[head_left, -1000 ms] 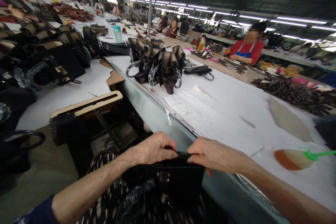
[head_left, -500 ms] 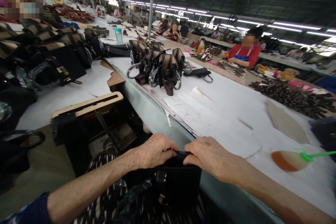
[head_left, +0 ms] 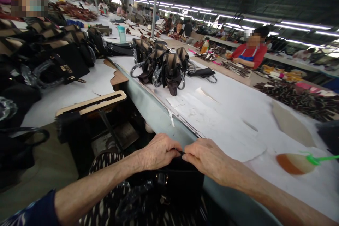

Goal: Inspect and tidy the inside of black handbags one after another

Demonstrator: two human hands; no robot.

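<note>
A black handbag (head_left: 182, 187) with gold-coloured metal fittings rests on my lap at the table's edge. My left hand (head_left: 160, 152) pinches its top rim between thumb and fingers. Close beside it, my right hand (head_left: 203, 157) pinches the same rim, so the two sets of fingertips nearly meet. Plastic-wrapped handles (head_left: 135, 196) lie on the near side of the bag, over patterned cloth. The inside of the bag is too dark to make out.
Several finished-looking black bags (head_left: 169, 67) stand on the white-covered table (head_left: 225, 116), with more bags (head_left: 69, 60) at left. A bottle of amber liquid (head_left: 296, 163) with a green nozzle lies at right. A padded wooden-topped stand (head_left: 91, 103) is left. A co-worker in red (head_left: 254, 54) sits across.
My right hand has moved slightly left along the bag's rim, closing the gap to my left hand. The whole view has shifted a little.
</note>
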